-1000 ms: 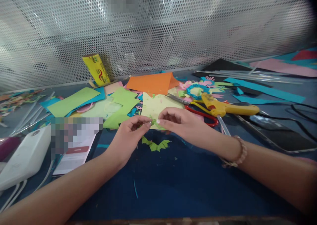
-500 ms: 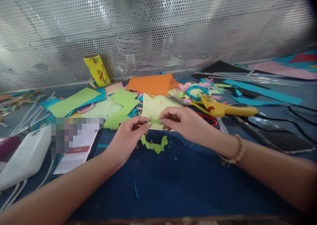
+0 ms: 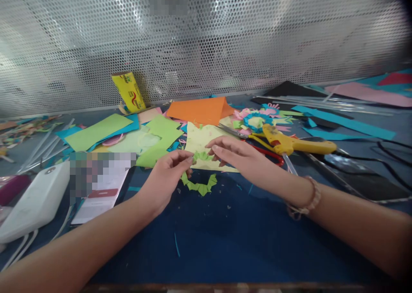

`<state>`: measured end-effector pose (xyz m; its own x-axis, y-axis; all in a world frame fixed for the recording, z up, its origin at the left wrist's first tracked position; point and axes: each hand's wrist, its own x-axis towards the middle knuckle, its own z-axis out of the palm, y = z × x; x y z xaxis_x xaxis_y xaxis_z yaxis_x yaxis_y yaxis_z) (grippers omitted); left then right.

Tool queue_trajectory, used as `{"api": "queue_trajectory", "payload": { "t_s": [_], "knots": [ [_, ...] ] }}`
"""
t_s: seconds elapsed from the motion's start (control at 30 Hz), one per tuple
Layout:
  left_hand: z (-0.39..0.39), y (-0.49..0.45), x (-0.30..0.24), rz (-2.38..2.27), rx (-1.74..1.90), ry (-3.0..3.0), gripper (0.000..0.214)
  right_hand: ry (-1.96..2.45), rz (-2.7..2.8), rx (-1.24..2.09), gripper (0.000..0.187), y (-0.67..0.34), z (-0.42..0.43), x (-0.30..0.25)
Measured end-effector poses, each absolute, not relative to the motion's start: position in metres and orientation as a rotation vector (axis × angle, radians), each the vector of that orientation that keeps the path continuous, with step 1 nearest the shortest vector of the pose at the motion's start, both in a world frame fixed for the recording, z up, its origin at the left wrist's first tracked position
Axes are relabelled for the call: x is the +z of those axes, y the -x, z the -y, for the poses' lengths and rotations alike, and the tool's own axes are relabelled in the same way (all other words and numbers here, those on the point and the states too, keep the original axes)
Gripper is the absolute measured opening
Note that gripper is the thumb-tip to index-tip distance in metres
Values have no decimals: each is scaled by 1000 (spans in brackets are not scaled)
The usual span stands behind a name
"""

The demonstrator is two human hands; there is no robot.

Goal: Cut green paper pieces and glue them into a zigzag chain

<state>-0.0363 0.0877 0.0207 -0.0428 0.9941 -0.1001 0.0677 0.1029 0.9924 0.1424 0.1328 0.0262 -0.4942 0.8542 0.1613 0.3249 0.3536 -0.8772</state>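
Note:
A light-green strip of pleated, folded paper (image 3: 202, 186) hangs in a loop in front of me, its lower arc just above or on the blue table. My left hand (image 3: 172, 170) pinches the strip between thumb and fingers at the loop's left side. The upper stretch of the strip spans toward my right hand (image 3: 230, 151), whose thumb and fingers are apart beside its right end. Behind the hands lies a pale yellow sheet of paper (image 3: 202, 136). The scissors (image 3: 254, 137) and a yellow glue gun (image 3: 294, 144) lie beyond my right hand.
A phone (image 3: 101, 194) and a white power bank (image 3: 38, 198) with cables lie at left. Green paper sheets (image 3: 98, 132), a folded orange sheet (image 3: 196, 109) and paper flowers (image 3: 257, 120) cover the back. Another phone (image 3: 360, 177) and a black cord are at right. A perforated metal panel (image 3: 206, 39) stands behind.
My right fingers have loosened and spread from the strip's upper stretch. That stretch now shows as raised pleats. My left hand keeps its pinch, and the view has shifted slightly.

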Motion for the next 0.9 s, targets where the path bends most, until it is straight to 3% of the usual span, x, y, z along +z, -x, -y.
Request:
{"api": "queue_trajectory", "payload": {
  "t_s": [0.13, 0.37, 0.6, 0.9],
  "knots": [
    [-88, 35, 21, -1262, 1179, -1082, 15, 956, 1991, 1176, 32, -145, -134, 22],
    [-87, 34, 23, -1209, 1183, -1005, 14, 1065, 2113, 927, 38, -140, -135, 18],
    [-85, 33, 23, -1240, 1132, -1009, 14, 1092, 2183, 797, 19, -135, -135, 20],
    [-91, 41, 18, -1295, 1207, -1109, 12, 1153, 2048, 847, 17, -153, -144, 33]
  ]
}}
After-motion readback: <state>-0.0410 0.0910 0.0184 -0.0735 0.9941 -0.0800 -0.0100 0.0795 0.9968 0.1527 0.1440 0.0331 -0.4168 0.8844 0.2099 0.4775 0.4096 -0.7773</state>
